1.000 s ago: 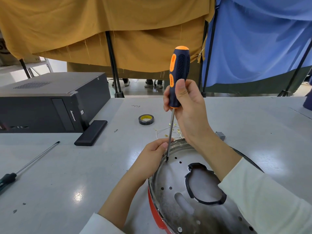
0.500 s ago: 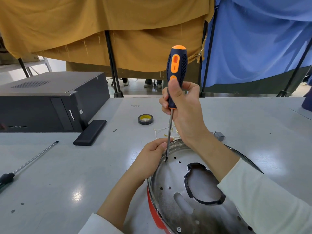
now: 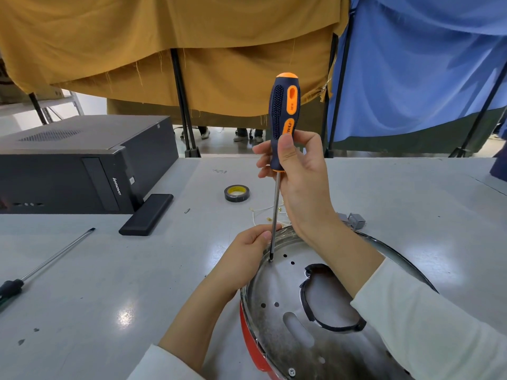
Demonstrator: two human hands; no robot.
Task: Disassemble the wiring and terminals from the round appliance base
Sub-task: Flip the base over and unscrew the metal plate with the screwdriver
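The round appliance base (image 3: pixel 285 341), a silver metal plate with a red outer shell, lies at the lower right of the grey table. My right hand (image 3: pixel 299 176) grips the lower handle of an upright navy-and-orange screwdriver (image 3: pixel 284 111). Its tip sits on a screw near the plate's far-left rim. My left hand (image 3: pixel 247 253) holds that rim, with the thumb beside the shaft. Thin white wires with brass terminals (image 3: pixel 263 213) lie on the table behind the base.
A black computer case (image 3: pixel 82 165) and a flat black block (image 3: pixel 146 215) stand at the left. A second long screwdriver (image 3: pixel 52 259) lies near the left edge. A roll of black tape (image 3: pixel 236 193) and a small grey connector (image 3: pixel 354 220) lie behind the base.
My right hand has turned the screwdriver handle; its orange side now faces me and my fingers have shifted on the grip. The tip stays on the same screw, and my left hand has not moved.
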